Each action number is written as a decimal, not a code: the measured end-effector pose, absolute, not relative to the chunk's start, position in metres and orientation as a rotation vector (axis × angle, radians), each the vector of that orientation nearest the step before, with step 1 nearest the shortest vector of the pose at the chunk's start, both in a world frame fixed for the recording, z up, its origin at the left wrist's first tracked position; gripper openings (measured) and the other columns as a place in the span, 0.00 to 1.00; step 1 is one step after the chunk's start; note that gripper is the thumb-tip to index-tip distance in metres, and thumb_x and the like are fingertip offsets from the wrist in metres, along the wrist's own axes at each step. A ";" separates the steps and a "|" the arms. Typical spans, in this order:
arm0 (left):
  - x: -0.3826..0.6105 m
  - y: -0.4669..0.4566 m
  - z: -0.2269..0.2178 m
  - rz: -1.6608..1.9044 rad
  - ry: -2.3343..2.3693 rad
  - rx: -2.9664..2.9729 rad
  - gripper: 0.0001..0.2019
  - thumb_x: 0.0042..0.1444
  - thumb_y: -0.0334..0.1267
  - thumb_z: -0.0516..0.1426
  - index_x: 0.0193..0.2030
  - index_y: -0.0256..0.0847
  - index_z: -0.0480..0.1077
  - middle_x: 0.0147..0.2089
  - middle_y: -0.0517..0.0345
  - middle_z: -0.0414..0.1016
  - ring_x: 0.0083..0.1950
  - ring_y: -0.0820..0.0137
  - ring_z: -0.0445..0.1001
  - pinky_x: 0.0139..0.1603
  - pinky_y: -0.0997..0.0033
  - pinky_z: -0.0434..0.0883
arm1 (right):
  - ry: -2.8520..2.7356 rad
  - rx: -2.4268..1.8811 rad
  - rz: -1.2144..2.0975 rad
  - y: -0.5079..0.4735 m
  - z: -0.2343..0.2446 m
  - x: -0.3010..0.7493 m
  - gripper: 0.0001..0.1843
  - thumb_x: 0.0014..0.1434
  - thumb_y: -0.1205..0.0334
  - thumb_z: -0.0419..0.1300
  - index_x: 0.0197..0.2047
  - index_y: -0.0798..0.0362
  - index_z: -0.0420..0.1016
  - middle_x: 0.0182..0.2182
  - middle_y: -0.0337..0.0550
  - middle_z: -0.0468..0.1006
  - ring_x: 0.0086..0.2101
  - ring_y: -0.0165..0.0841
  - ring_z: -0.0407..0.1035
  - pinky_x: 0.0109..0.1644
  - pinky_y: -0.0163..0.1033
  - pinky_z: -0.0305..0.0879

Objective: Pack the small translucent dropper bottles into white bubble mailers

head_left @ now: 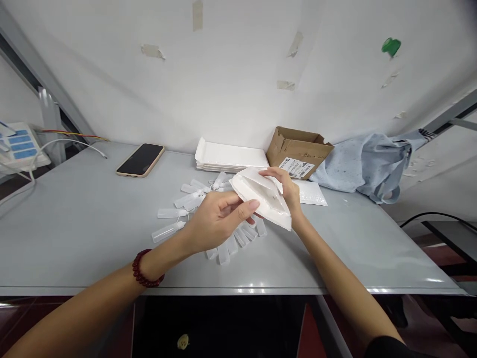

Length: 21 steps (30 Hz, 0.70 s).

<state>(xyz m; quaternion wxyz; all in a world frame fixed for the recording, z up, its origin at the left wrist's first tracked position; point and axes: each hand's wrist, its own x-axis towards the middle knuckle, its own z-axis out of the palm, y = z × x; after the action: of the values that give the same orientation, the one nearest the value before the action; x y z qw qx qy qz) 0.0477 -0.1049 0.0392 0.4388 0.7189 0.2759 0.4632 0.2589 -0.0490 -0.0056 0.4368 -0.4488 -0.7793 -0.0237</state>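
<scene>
- Head view: one white padded envelope (pixel 271 203) is held above the grey table (pixel 93 228), mouth gaping and tilted toward the wearer.
- Left hand (pixel 221 219): clamped on the envelope's near left side, thumb on the outer face, fingers partly hidden beneath.
- Right hand (pixel 285 186): closed on the far right edge, fingers bent over the rim; its thumb cannot be made out.
- Handling, as judged: light, soft and springy, liable to crease, unlikely to break. The side edges look the surest hold; the lip would buckle under a hard pinch.
- Materials: smooth, faintly glossy tabletop; small translucent plastic tubes (pixel 167 231), slender and probably slippery, spread below the hands.
- Surroundings: neat stack of white mailers (pixel 233 155); flat white sleeve (pixel 312 193), bubble-textured; stiff brown cardboard box (pixel 316 155), labelled; limp, creased blue cloth (pixel 354 166).
</scene>
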 end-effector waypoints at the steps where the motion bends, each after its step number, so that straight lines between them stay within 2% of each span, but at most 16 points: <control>1: 0.048 -0.105 0.040 1.140 0.675 1.766 0.11 0.60 0.38 0.55 0.31 0.36 0.74 0.30 0.58 0.78 0.26 0.76 0.75 0.24 0.81 0.71 | -1.925 -1.105 -0.019 -0.049 -0.006 0.259 0.20 0.56 0.59 0.55 0.53 0.47 0.61 0.46 0.44 0.77 0.49 0.41 0.70 0.52 0.49 0.64; 7: 0.049 -0.103 0.039 1.059 0.600 1.711 0.10 0.61 0.38 0.54 0.38 0.37 0.76 0.37 0.53 0.79 0.35 0.70 0.78 0.36 0.71 0.78 | -1.859 -1.022 0.183 -0.046 -0.008 0.261 0.24 0.53 0.57 0.61 0.52 0.47 0.60 0.46 0.46 0.77 0.49 0.41 0.70 0.51 0.50 0.66; 12: 0.049 -0.103 0.039 1.027 0.570 1.689 0.11 0.61 0.37 0.53 0.41 0.36 0.76 0.38 0.52 0.79 0.39 0.68 0.78 0.39 0.69 0.78 | -1.816 -1.004 0.294 -0.045 -0.011 0.261 0.26 0.52 0.57 0.62 0.52 0.47 0.60 0.47 0.47 0.75 0.49 0.41 0.70 0.51 0.51 0.66; 17: 0.049 -0.104 0.039 0.987 0.556 1.673 0.12 0.62 0.37 0.53 0.48 0.37 0.73 0.45 0.50 0.78 0.42 0.68 0.78 0.40 0.70 0.78 | -1.782 -1.020 0.327 -0.045 -0.012 0.261 0.26 0.52 0.57 0.62 0.53 0.44 0.60 0.48 0.44 0.73 0.49 0.40 0.69 0.52 0.51 0.65; 21: 0.049 -0.104 0.032 1.172 0.619 1.802 0.08 0.59 0.35 0.56 0.44 0.37 0.70 0.38 0.54 0.76 0.38 0.70 0.77 0.38 0.71 0.77 | -1.780 -0.996 0.341 -0.044 -0.013 0.262 0.24 0.52 0.57 0.63 0.52 0.45 0.62 0.46 0.44 0.73 0.48 0.39 0.68 0.52 0.50 0.64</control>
<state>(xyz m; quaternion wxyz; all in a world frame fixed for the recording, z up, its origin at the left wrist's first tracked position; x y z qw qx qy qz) 0.0490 -0.1043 0.0321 0.4369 0.7246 0.2488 0.4714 0.2622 -0.0443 -0.0125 0.5114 -0.4137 -0.7397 0.1417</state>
